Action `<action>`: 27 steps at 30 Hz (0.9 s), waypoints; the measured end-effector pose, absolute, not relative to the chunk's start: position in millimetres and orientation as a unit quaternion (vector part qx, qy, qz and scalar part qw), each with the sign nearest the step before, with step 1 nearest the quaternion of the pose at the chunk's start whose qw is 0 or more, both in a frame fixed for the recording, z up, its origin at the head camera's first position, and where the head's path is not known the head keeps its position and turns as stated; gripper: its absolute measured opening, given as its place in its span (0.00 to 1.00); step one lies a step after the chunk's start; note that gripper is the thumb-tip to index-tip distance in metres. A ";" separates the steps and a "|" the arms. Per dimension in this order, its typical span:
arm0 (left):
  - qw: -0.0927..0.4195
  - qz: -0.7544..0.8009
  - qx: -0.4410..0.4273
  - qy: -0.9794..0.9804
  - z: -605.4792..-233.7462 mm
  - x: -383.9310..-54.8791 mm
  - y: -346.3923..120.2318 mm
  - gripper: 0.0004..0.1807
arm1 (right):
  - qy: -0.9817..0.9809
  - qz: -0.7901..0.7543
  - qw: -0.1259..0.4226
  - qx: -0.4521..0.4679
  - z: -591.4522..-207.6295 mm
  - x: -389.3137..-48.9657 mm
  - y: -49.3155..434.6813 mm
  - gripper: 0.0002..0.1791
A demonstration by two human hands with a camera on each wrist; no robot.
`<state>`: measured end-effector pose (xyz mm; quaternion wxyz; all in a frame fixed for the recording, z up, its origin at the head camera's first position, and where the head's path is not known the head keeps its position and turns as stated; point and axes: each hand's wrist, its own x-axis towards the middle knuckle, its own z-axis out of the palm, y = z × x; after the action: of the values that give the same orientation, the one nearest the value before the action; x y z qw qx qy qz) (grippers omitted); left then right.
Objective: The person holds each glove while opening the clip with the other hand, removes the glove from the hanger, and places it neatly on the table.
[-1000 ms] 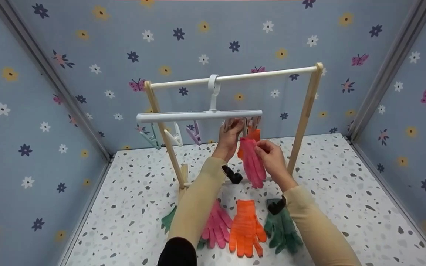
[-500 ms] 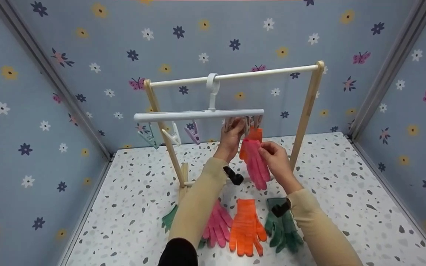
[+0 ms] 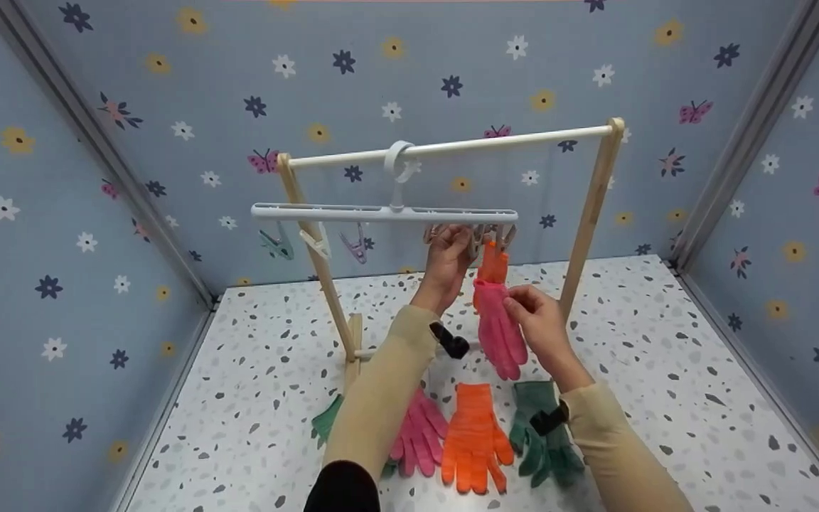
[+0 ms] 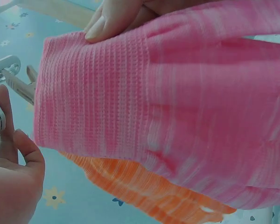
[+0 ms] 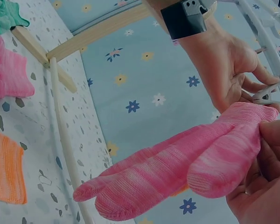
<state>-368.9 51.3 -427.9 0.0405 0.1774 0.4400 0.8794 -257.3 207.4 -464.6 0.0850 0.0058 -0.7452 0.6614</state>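
Observation:
A light grey clip hanger (image 3: 338,212) hangs from the rack's white rail (image 3: 509,142). Under its right part, my left hand (image 3: 447,267) pinches a clip (image 5: 266,96) between thumb and fingers. My right hand (image 3: 539,320) holds a pink knitted glove (image 3: 500,333) by the edge of its ribbed cuff, fingers of the glove pointing down. In the left wrist view, the glove's cuff (image 4: 91,93) lies close beside the left fingertips. Behind the pink glove, an orange glove (image 3: 493,264) hangs from clips at the hanger's right end, partly hidden.
Green, white and purple clips (image 3: 356,247) dangle from the hanger's left half. On the speckled table lie a pink glove (image 3: 420,437), an orange glove (image 3: 475,441) and green gloves (image 3: 541,441), some partly covered by my left arm. The rack's wooden posts (image 3: 591,213) stand either side.
The hanger has tilted and swung, its clips on the left shifting up and left. My right hand and the pink glove have moved slightly down and right; the left hand keeps its grip.

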 end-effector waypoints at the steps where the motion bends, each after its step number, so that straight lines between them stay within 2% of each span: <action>1: 0.041 0.879 0.181 0.439 -427.7 -368.6 51.4 0.09 | -0.744 0.663 0.085 0.009 -464.4 -255.8 207.8 0.12; 18: 0.063 0.885 0.188 0.421 -428.4 -363.2 50.2 0.12 | -0.731 0.675 0.099 -0.001 -473.6 -236.5 224.2 0.11; 27: 0.073 0.885 0.175 0.425 -428.3 -360.7 49.3 0.13 | -0.726 0.680 0.102 -0.019 -478.7 -228.6 241.0 0.15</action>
<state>-360.7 49.3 -428.3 0.0730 0.1754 0.4246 0.8852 -228.6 241.0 -478.7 0.1019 -0.0190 -0.7257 0.6801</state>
